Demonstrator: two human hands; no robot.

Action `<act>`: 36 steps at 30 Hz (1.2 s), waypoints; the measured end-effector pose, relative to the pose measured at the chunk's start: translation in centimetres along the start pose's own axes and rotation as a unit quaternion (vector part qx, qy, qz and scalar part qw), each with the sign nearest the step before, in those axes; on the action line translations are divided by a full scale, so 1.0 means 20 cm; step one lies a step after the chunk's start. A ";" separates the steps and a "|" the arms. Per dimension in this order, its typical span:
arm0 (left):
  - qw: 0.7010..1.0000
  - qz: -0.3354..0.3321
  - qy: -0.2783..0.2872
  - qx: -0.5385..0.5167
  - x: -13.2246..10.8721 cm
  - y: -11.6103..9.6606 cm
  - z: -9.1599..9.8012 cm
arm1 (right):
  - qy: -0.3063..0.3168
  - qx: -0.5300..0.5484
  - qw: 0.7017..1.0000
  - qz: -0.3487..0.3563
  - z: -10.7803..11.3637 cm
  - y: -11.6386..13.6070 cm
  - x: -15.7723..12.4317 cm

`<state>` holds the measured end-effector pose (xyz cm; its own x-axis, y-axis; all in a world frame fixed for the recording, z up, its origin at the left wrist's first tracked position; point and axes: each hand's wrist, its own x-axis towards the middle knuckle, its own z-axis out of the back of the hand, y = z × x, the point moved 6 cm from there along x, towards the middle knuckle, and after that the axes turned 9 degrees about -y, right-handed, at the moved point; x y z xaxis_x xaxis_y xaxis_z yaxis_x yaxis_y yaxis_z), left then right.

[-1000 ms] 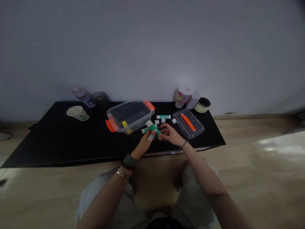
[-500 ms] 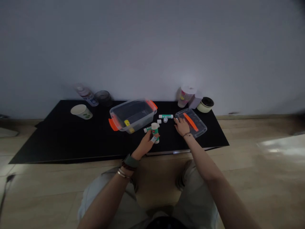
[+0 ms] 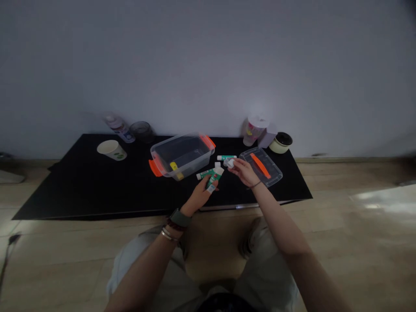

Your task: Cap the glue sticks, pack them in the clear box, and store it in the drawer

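My left hand (image 3: 199,197) is closed around a green and white glue stick (image 3: 215,175), tilted with its white end up and to the right. A second glue stick (image 3: 203,174) lies behind it on the black tabletop. Between the thumb and fingers of my right hand (image 3: 246,172) is a small white cap (image 3: 231,163). Just left of those fingertips sits a small pale round piece (image 3: 225,163), partly overlapped by the cap. Another white cap (image 3: 217,165) stands near the held stick's tip. Farther back lies a third glue stick (image 3: 224,158).
A clear box (image 3: 195,164) with orange latches holds a yellow item (image 3: 173,166). Its clear lid (image 3: 274,173) with orange handle lies at right. Along the back are a paper cup (image 3: 112,150), a bottle (image 3: 120,128), a dark jar (image 3: 142,131), a plastic cup (image 3: 251,133) and a cream pot (image 3: 279,146).
My right hand has lifted off the lid's left edge and moved left, now pinching a white cap. The glue stick in my left hand has tipped from upright toward the right.
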<state>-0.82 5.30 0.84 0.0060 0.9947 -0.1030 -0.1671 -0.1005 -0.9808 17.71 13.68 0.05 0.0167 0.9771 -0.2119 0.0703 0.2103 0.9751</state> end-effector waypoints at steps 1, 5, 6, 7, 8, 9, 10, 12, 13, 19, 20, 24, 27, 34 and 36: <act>1.000 0.002 0.002 -0.007 0.00 0.00 -0.01 | 0.027 0.052 0.998 -0.011 -0.04 0.01 -0.04; 1.000 0.012 0.008 -0.024 0.00 0.00 -0.02 | 0.082 0.098 0.992 -0.014 -0.11 0.04 -0.16; 1.000 0.015 0.013 -0.023 -0.01 0.00 -0.02 | 0.085 0.090 0.992 -0.005 -0.11 0.05 -0.18; 0.999 0.017 0.021 -0.020 -0.01 -0.01 -0.02 | 0.085 0.077 0.993 0.008 -0.11 0.06 -0.19; 0.999 0.019 0.031 -0.017 -0.01 -0.01 -0.02 | 0.084 0.060 0.994 0.026 -0.11 0.08 -0.20; 0.999 0.020 0.042 -0.014 -0.01 -0.02 -0.02 | 0.084 0.042 0.995 0.045 -0.10 0.09 -0.20; 0.998 0.021 0.052 -0.013 -0.02 -0.03 -0.02 | 0.086 0.022 0.994 0.067 -0.10 0.11 -0.20; 0.997 0.031 0.072 -0.021 -0.03 -0.04 -0.02 | 0.099 -0.021 0.989 0.109 -0.09 0.14 -0.21; 0.995 0.042 0.083 -0.028 -0.04 -0.05 -0.02 | 0.108 -0.044 0.985 0.127 -0.09 0.14 -0.22; 0.982 0.104 0.135 -0.077 -0.08 -0.10 -0.01 | 0.141 -0.129 0.966 0.173 -0.11 0.17 -0.28; 0.981 0.105 0.140 -0.083 -0.09 -0.10 -0.01 | 0.141 -0.134 0.965 0.178 -0.11 0.18 -0.29; 0.977 0.080 0.177 -0.085 -0.11 -0.14 -0.03 | 0.112 -0.166 0.952 0.232 -0.13 0.24 -0.34; 0.979 0.057 0.189 -0.055 -0.12 -0.14 -0.06 | 0.085 -0.199 0.936 0.277 -0.15 0.27 -0.38; 0.990 -0.033 0.124 0.053 -0.11 -0.14 -0.03 | 0.055 -0.235 0.925 0.292 -0.19 0.23 -0.40; 0.988 -0.064 0.112 0.081 -0.10 -0.14 -0.02 | 0.052 -0.236 0.926 0.291 -0.20 0.21 -0.40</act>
<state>0.02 3.57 3.73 0.2524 0.9671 -0.0320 -0.3056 0.0483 -0.9509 13.85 6.89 6.15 -0.1828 0.9218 0.3419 -0.3647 -0.3865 0.8471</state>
